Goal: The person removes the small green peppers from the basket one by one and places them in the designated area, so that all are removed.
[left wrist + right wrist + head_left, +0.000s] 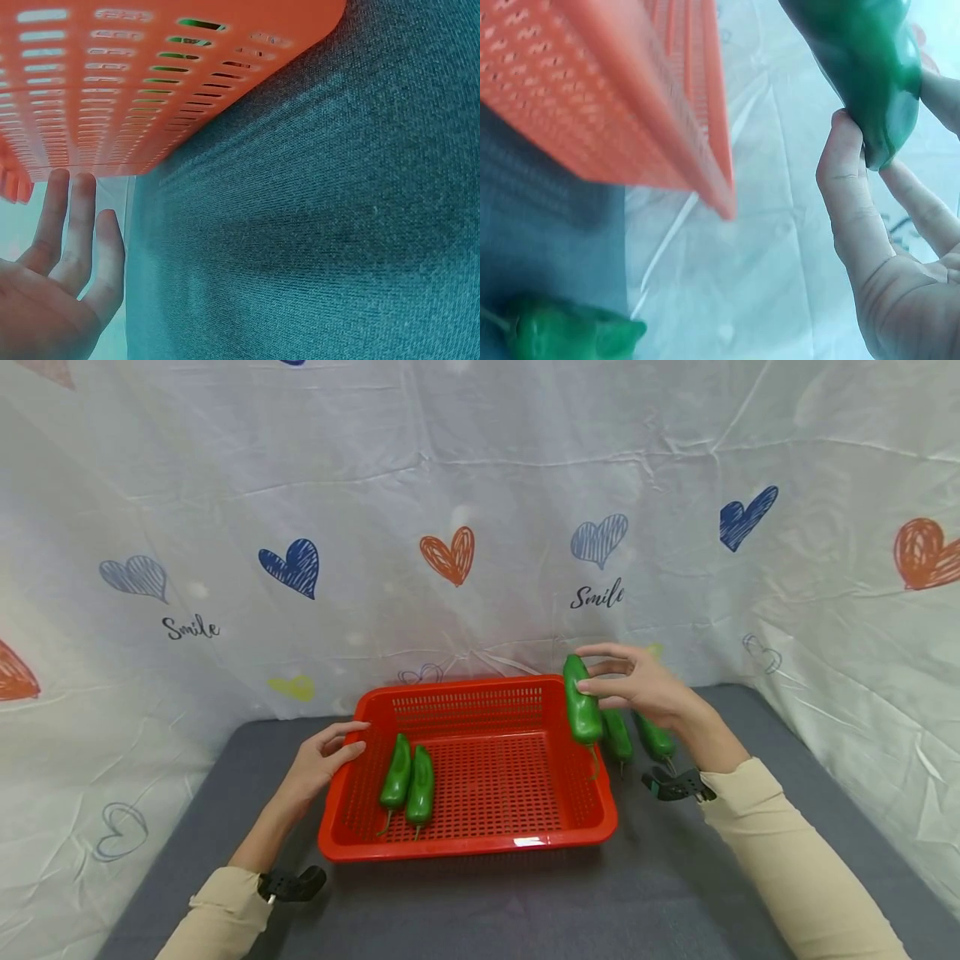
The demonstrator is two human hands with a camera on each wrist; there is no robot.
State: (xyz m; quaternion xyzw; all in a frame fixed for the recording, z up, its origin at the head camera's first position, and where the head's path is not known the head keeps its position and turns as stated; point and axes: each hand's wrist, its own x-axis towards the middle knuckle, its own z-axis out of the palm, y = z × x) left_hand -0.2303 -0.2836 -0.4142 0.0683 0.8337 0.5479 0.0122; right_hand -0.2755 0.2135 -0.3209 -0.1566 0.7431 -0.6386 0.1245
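Note:
A green chili pepper [582,703] is pinched in my right hand [637,681], above the right rim of a red plastic basket [480,847]. Its stem points down toward me; the right wrist view shows thumb and fingers on the held pepper [870,67]. Two green peppers [396,772] lie side by side in the left part of the basket. Two more peppers [617,739] are on the table right of it, partly under my right hand and wrist. At the basket's left rim rests my left hand [318,764], its fingers loosely bent, holding nothing; three fingers show in the left wrist view.
A dark grey cloth [465,910] covers the table under the basket. Behind and at both sides hangs a white sheet [510,610] printed with hearts and the word Smile. Black straps [678,783] with small devices sit on both wrists.

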